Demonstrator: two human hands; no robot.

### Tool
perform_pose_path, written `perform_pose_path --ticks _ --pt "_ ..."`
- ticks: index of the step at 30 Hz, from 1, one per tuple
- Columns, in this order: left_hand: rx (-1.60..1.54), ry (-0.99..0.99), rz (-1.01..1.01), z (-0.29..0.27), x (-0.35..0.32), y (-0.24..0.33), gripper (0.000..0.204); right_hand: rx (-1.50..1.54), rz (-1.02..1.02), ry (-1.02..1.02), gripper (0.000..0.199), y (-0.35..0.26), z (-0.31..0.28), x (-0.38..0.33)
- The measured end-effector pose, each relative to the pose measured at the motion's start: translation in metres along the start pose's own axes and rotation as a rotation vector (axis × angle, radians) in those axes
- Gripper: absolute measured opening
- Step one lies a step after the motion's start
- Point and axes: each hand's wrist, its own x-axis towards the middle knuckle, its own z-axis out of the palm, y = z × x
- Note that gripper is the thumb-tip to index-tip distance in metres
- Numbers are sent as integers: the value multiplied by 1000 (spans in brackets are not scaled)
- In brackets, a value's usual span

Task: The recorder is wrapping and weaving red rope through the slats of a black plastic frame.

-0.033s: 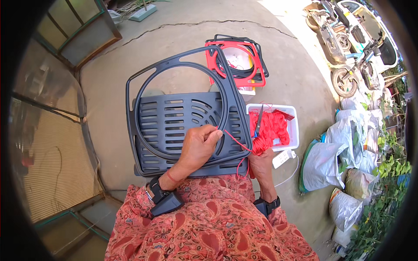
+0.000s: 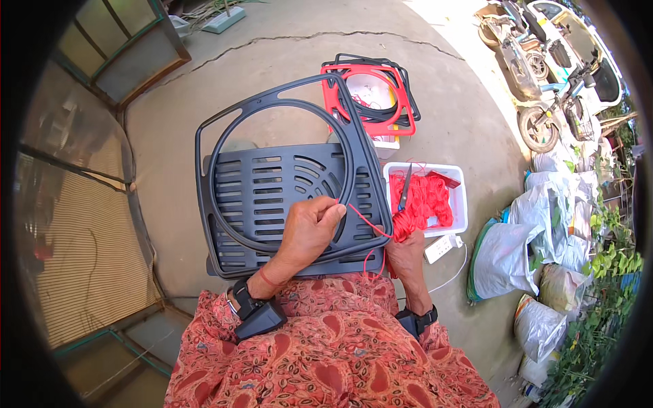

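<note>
A black frame (image 2: pixel 260 100) with a round ring inside it leans over a dark slatted plastic seat (image 2: pixel 279 151) in front of me. My left hand (image 2: pixel 306 230) is closed in a pinch at the ring's lower right, on the end of a thin red cord (image 2: pixel 366 219). That cord runs right to a red cord bundle (image 2: pixel 405 224), around which my right hand (image 2: pixel 407 256) is closed. A loose loop of cord hangs beside the frame's lower right corner. My left fingertips hide exactly how the cord meets the ring.
Right of the frame, a white basin (image 2: pixel 463 204) holds red cord skeins (image 2: pixel 433 196) and scissors (image 2: pixel 406 187). A white power strip (image 2: pixel 441 249) lies nearby. Beyond, a red frame (image 2: pixel 333 98) and black ones rest on a white container. Sacks (image 2: pixel 507 255) and a scooter (image 2: pixel 541 126) stand far right.
The black frame, the seat and the cord bundle in my right hand have shifted very slightly left. Both hands keep their hold.
</note>
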Motion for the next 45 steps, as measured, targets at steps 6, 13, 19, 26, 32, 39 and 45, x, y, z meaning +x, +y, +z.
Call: perform_pose_path --ticks 6,13,19,26,32,39,45 --pt "-32 36 -70 0 0 -15 25 51 137 32 14 7 1 5" --pt "-315 -50 -256 -13 6 -13 23 173 234 -9 18 -56 -49 -13" --pt "-424 -71 -275 -14 10 -11 20 28 167 -296 26 -100 -72 -38" --pt "-465 -200 -267 -21 10 -12 14 128 32 -458 32 -137 -58 -35" --pt "-204 -138 -179 -13 1 -18 11 16 -154 -586 33 -183 -37 -3" --pt "-232 -45 -45 -15 1 -22 15 -42 -199 -867 29 -195 -21 11" --pt "-407 -138 -207 -24 6 -16 33 51 -310 -929 29 -178 -22 9"
